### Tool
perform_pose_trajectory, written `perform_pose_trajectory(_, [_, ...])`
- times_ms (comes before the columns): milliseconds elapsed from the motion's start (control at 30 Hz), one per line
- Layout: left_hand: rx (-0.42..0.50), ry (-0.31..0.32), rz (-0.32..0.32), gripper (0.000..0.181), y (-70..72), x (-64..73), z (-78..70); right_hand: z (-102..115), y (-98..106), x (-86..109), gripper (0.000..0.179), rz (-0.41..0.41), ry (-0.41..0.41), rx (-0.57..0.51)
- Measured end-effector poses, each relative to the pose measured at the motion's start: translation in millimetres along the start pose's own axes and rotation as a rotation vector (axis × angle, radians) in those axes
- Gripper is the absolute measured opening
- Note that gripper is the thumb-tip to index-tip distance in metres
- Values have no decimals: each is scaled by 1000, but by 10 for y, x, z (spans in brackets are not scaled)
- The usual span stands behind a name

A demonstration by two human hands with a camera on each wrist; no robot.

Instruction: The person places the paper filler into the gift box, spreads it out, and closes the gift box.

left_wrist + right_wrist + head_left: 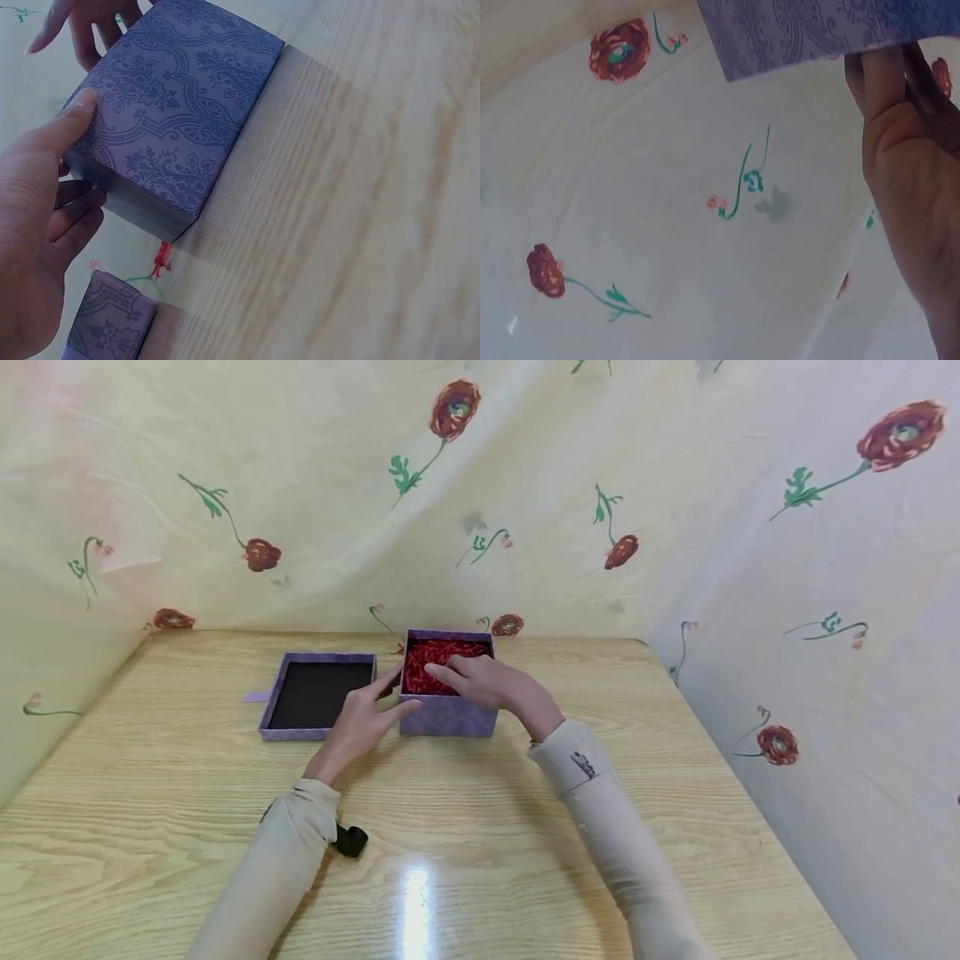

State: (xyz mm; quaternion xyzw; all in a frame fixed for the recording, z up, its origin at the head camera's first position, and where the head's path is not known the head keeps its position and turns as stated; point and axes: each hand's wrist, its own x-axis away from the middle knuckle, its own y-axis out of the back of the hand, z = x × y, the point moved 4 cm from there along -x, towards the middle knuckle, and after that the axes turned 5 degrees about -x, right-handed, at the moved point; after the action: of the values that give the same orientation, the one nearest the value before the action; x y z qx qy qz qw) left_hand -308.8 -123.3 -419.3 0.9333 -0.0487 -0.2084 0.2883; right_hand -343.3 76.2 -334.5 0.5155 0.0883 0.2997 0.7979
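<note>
A purple patterned box (450, 717) stands without its lid near the back of the table, filled with red shredded paper (442, 652). My left hand (360, 718) holds its left front corner. In the left wrist view, the thumb of that hand lies on the box's (180, 105) front face while the fingers bend along its side. Over the opening, my right hand (487, 681) reaches in from the right, fingers at the red paper and thumb stretched out. The right wrist view has the right hand's (915, 142) fingertips hidden behind the box wall (817, 34).
Left of the box lies its purple lid (318, 657), black inside facing up, with a light purple ribbon tab (257, 697). A few red shreds (399, 648) lie behind, between lid and box. Flowered cloth (337, 485) hangs along the table's back and sides.
</note>
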Motion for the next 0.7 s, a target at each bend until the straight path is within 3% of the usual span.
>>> perform_pose_trajectory(200, [12,9,6,73,8,0,10,-25,75,-34,68,-3,-5,-75])
perform_pose_trajectory(400, [-4,5,-4,74,12,-11,-11,5,324,109,45,-159,86,-154])
perform_pose_trajectory(533, [-7,4,-7,74,16,-8,-14,32,329,83,34,-251,178,-112])
perform_pose_trajectory(700, [7,9,2,73,6,1,2,47,103,-105,42,-223,194,31])
